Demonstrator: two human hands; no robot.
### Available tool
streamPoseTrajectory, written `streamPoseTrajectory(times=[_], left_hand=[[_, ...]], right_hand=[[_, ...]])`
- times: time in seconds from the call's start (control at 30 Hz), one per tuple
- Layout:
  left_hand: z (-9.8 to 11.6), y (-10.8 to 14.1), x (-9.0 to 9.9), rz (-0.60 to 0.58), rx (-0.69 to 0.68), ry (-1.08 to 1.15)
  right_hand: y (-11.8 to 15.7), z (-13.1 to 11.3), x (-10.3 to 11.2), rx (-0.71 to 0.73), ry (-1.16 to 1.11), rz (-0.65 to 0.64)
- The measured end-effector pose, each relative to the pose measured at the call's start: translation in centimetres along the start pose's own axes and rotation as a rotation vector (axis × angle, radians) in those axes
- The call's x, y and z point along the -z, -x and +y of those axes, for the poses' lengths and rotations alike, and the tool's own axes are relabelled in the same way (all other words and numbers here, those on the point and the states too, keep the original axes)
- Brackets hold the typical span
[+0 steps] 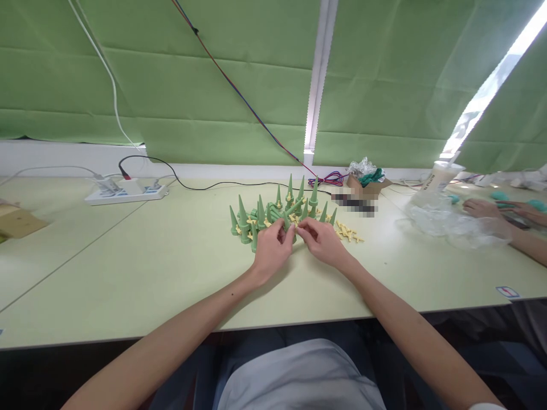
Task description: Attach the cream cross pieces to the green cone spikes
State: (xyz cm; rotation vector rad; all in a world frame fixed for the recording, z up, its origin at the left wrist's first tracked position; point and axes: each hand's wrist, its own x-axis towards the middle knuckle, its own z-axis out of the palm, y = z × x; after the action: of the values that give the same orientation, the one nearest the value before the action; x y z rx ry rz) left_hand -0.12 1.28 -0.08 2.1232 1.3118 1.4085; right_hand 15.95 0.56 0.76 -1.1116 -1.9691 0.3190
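My left hand (272, 249) is closed, with thumb and fingers pinching a green cone-shaped piece (286, 221). Close beside it, my right hand (323, 241) is pinched at the fingertips, which nearly meet the left ones. What sits in that pinch is too small to make out. Behind both hands stands a cluster of pointed green cones (243, 213), most of them upright, with small yellow parts on or beside several. Some green pieces lie on their sides in the middle. Loose yellow branched pieces (349, 232) are scattered just right of my right hand.
A white power strip (127, 192) with plugs lies at the back left. Brown cardboard (21, 221) is at the far left. Back right are an open box (371, 187), a plastic cup (440, 177) and a clear bag (459, 225). Another person's hands (482, 208) work at the right.
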Motion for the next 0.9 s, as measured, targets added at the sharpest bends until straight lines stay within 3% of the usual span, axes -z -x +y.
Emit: streamPoseTrajectory(times=[0.9], left_hand=[[0.03,-0.01,0.02,0.002,0.013,0.008]], right_hand=[[-0.14,0.11,-0.09,-0.022,0.105,-0.029]])
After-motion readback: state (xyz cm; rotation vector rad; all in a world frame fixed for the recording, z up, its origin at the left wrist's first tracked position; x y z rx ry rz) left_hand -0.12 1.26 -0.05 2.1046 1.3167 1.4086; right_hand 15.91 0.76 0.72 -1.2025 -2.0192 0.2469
